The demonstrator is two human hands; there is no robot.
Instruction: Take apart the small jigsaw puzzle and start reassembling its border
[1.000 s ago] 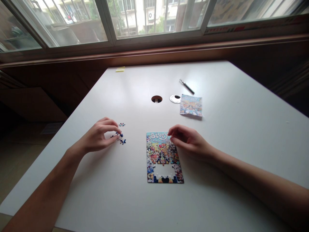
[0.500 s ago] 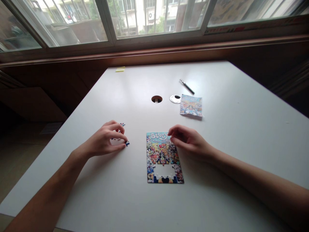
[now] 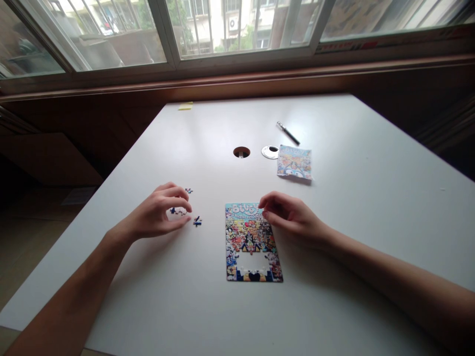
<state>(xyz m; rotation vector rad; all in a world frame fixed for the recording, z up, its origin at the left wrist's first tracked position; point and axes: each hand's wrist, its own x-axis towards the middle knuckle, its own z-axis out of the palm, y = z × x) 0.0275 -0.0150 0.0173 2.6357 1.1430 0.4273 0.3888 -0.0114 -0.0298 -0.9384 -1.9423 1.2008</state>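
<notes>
My left hand (image 3: pixel 160 211) hovers over the table's left part, thumb and fingers apart with nothing between them. Just right of its fingertips lies a dark blue puzzle piece (image 3: pixel 197 221). A small puzzle piece (image 3: pixel 189 190) is behind the fingers, and other pieces (image 3: pixel 178 211) show partly under the hand. A colourful jigsaw puzzle (image 3: pixel 252 237) lies flat in the middle, with a white gap in its lower part. My right hand (image 3: pixel 285 212) rests at the puzzle's upper right corner, fingers loosely curled, thumb and index finger slightly apart, holding nothing visible.
Behind the right hand lies a printed packet (image 3: pixel 295 162), beside a round metal cover (image 3: pixel 269 152) and a black pen (image 3: pixel 288 133). A round hole (image 3: pixel 241 152) opens in the white table (image 3: pixel 148 306). Yellow tape (image 3: pixel 185 106) sticks to the far edge, below the window.
My left hand has let go of the dark blue puzzle piece and drawn slightly left, its fingers opening. The piece now lies on the table. My right hand and the puzzle stay in place.
</notes>
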